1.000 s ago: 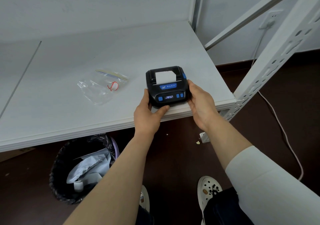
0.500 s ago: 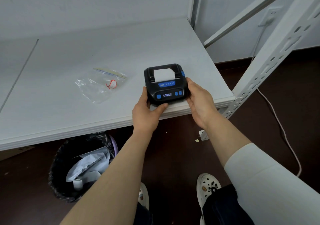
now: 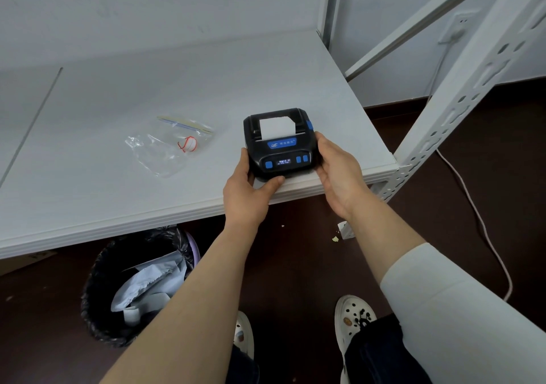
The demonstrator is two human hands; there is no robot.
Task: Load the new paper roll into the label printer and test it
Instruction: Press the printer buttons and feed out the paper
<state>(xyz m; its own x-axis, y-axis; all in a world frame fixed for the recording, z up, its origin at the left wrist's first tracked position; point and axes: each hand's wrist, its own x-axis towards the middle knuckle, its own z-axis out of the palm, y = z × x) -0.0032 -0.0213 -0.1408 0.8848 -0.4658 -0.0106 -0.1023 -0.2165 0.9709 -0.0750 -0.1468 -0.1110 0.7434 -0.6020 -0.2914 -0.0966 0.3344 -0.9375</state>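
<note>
A small black label printer (image 3: 280, 144) with blue buttons and a lit display sits at the front edge of the white shelf (image 3: 118, 94). Its lid is closed, and a strip of white paper (image 3: 276, 127) sticks out of the slot on top. My left hand (image 3: 249, 190) grips the printer's left side, with the thumb lying along its front bottom edge. My right hand (image 3: 336, 171) cups the right side, fingers flat against the casing.
A clear plastic bag (image 3: 168, 144) holding a small white and red item lies on the shelf to the left of the printer. Below the shelf stands a black-lined waste bin (image 3: 133, 283) with crumpled paper. A perforated shelf post (image 3: 461, 94) rises at the right, with a cable on the floor.
Both hands stay on the printer and it stays in place. My left thumb has slid a little to the right along the front edge.
</note>
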